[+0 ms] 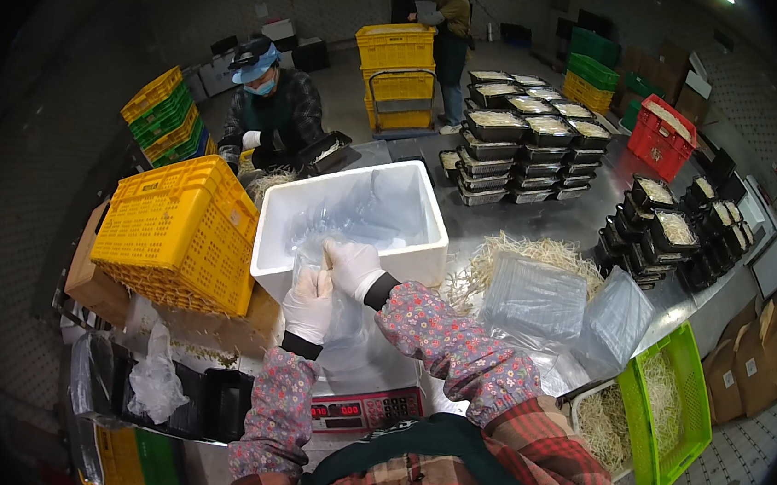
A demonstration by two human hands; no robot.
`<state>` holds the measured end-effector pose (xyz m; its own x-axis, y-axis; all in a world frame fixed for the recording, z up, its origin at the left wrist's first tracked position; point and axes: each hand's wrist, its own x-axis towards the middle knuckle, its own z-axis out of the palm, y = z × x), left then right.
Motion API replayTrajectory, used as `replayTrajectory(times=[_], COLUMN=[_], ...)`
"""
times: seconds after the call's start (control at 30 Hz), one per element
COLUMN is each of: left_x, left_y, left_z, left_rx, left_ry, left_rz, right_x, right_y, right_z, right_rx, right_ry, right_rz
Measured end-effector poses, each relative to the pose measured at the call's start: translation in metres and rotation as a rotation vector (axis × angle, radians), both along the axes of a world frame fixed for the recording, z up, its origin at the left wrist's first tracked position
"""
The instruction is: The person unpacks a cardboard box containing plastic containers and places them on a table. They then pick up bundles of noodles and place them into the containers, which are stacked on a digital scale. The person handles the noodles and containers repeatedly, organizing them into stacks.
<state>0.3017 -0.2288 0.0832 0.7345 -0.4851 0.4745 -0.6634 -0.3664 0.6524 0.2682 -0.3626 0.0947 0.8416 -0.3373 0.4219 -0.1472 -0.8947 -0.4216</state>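
A white foam box stands tilted in view before me, lined with a clear plastic bag that hangs over its near wall. My left hand, in a white glove, grips the bag at the near rim. Just above and to the right, my right hand, also gloved, pinches the same bag, so the two hands almost touch. The bag film inside the box looks crumpled; I see nothing but film in it. Below the box, a red digital scale shows its lit display and keypad.
A yellow crate stands left. Bean sprouts and wrapped lid stacks lie right. Beyond are stacked black trays of sprouts and a red crate. A green basket leans lower right. A masked co-worker works across.
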Motion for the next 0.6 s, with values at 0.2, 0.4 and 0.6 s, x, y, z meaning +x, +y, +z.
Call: replayTrajectory(times=[0.2, 0.4, 0.6], left_x=[-0.013, -0.008, -0.008], left_y=[0.003, 0.023, 0.021], left_z=[0.009, 0.019, 0.023], left_rx=[-0.167, -0.248, -0.305], left_ry=[-0.056, -0.349, -0.549], left_rz=[-0.046, -0.088, -0.116], right_x=[-0.003, -0.031, -0.006], right_y=[-0.004, -0.011, -0.024], right_z=[0.001, 0.049, 0.055], right_rx=[0.116, 0.374, 0.819], right_ry=[-0.017, 0.178, 0.299], right_rz=[0.012, 0.459, 0.834])
